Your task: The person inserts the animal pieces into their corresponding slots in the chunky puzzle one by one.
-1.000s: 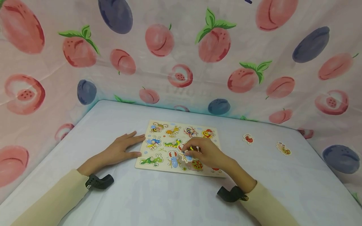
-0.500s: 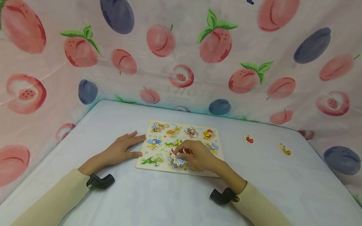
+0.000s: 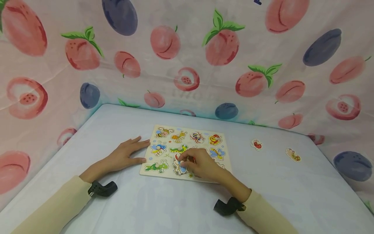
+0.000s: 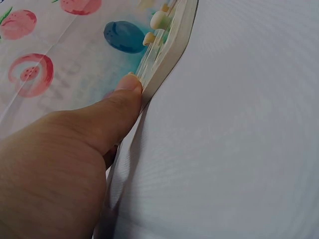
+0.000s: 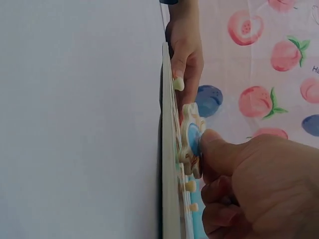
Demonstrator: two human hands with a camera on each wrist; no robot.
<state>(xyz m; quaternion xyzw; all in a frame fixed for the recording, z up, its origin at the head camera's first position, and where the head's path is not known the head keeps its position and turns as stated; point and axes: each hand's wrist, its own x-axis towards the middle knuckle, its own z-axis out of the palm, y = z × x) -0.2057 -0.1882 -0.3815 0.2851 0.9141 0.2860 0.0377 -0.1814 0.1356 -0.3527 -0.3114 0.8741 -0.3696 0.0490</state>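
Observation:
A wooden peg puzzle board [image 3: 169,156] printed with insects lies on the white table. My right hand [image 3: 201,164] pinches a blue stag beetle puzzle piece [image 3: 179,167] between thumb and fingers, over the beetle's place in the front row. In the right wrist view the piece [image 5: 191,139] stands slightly off the board face, tilted. My left hand [image 3: 124,154] lies flat with fingers spread, fingertips at the board's left edge. The left wrist view shows the left thumb [image 4: 129,82] against the board's side [image 4: 174,55]. Part of the board's front right is hidden behind my right hand.
Two loose pieces lie right of the board: a red ladybird piece [image 3: 257,144] and, farther right, a snail-like piece [image 3: 293,154]. Several knobbed pieces, such as the green grasshopper [image 3: 156,166], sit in the board. A fruit-printed curtain [image 3: 187,97] rises behind the table.
My right hand has moved left and slightly down with the beetle piece, from right of the beetle's place to over it, turning the piece more upright. The left hand stays put.

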